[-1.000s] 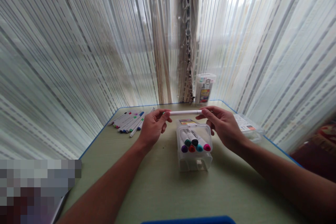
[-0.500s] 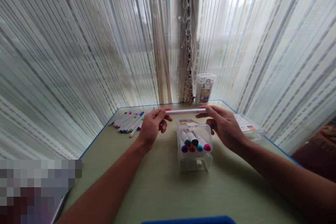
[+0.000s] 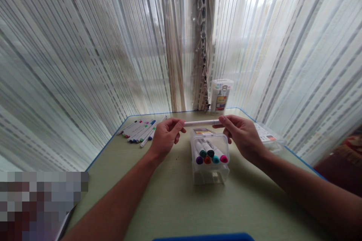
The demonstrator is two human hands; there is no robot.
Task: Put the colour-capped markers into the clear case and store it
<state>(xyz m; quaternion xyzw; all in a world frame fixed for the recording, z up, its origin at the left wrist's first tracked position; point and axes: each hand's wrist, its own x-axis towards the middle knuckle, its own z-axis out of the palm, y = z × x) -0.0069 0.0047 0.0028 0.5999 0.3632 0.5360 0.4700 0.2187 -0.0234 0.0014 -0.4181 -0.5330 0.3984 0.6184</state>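
Both of my hands hold one white marker (image 3: pixel 201 122) level above the table, one at each end. My left hand (image 3: pixel 165 138) pinches its left end with fingers closed. My right hand (image 3: pixel 242 135) grips its right end the same way. Just below the marker stands a clear plastic box (image 3: pixel 209 173) holding several markers with purple, green, black, red, teal and pink caps up.
A row of loose markers (image 3: pixel 139 130) lies at the table's back left. A white marker case (image 3: pixel 221 95) stands at the back by the curtain. A flat clear lid (image 3: pixel 266 134) lies at the right. Striped curtains surround the green table (image 3: pixel 175 203).
The marker and both hands stay almost in place; the marker has sunk slightly and my hands have shifted a little along it.
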